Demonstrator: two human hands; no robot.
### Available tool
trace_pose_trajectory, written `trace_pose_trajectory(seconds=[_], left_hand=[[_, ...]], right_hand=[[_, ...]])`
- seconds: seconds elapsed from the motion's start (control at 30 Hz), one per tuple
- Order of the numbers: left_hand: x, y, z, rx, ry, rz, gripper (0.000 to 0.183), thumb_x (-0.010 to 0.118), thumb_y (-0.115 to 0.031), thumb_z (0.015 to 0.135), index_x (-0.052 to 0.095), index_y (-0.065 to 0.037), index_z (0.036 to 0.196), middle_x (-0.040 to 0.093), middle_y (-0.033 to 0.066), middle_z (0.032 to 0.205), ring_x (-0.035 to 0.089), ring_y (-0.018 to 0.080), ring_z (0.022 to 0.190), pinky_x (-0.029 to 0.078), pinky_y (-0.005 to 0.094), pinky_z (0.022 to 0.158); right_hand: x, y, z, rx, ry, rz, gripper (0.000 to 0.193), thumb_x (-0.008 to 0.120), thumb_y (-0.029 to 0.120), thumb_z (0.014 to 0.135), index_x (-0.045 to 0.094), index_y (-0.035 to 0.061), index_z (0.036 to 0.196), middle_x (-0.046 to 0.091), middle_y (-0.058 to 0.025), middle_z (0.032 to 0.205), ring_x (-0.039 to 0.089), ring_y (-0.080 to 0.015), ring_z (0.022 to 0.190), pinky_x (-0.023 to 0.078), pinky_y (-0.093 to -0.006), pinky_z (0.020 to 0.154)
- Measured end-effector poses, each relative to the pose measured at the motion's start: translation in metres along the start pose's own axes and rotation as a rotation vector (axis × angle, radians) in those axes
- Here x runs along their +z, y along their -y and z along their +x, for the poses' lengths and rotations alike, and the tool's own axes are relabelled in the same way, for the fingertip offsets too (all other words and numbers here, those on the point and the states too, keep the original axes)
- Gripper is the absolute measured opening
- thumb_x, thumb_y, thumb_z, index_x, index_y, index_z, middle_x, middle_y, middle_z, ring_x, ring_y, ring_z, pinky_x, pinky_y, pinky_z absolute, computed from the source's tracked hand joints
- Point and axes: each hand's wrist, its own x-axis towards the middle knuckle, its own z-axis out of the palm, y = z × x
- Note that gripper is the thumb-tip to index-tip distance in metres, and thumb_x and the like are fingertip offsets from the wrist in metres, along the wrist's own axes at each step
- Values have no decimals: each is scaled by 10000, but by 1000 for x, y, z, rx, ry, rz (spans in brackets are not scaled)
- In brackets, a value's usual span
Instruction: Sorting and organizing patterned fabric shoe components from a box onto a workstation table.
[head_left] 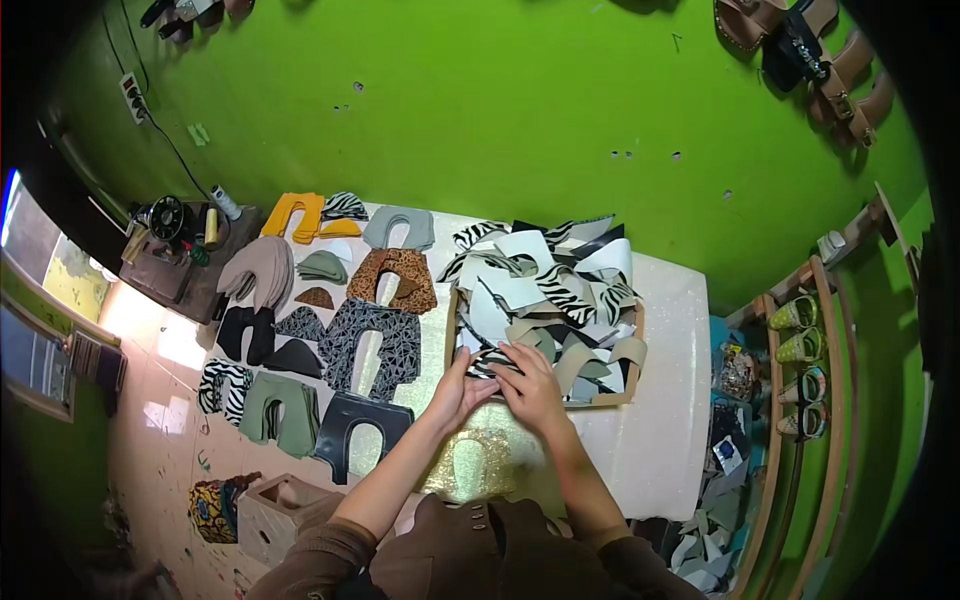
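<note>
Both hands meet at the front left of a shallow cardboard box heaped with material strips. A zebra-striped piece lies between them. My left hand holds its near left side, thumb raised along the edge. Over its right side bend the fingers of my right hand, which partly hide it. Behind the hands the box holds white strips, more zebra strips and grey-green ones. A glittery gold U-shaped piece lies on the table just below my wrists.
Stacks of cut U-shaped and half-round pieces cover the table's left side: orange, leopard-print, black and green. A sewing machine stands at far left. Sandals hang on a wooden rack at right, above bags of scraps.
</note>
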Motion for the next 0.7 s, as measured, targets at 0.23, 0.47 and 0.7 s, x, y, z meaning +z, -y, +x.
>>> trace_pose_trajectory(seconds=[0.23,0.47,0.7], left_hand=[[-14,-19,-9,38,-52,330,302,444,-78,907,401,10,1193,548,115,991,593,169,845,510,262,759],[-59,-86,-31,103,-4,471,292,469,-121,906,439,-19,1178,540,88,1015,581,145,860,497,256,778],[-118,-193,-21,242,-82,478,268,443,-64,904,427,-4,1165,541,103,1040,591,187,888,509,292,781]], right_hand=[[7,30,15,189,65,122,298,617,173,755,576,105,1042,491,-120,1194,485,-314,1069,402,-397,882],[38,72,76,122,145,125,398,653,199,738,537,75,1098,499,-116,1144,518,-298,1017,453,-358,818],[123,87,161,43,63,119,366,637,153,736,547,77,1083,508,-107,1133,532,-286,991,472,-345,784]])
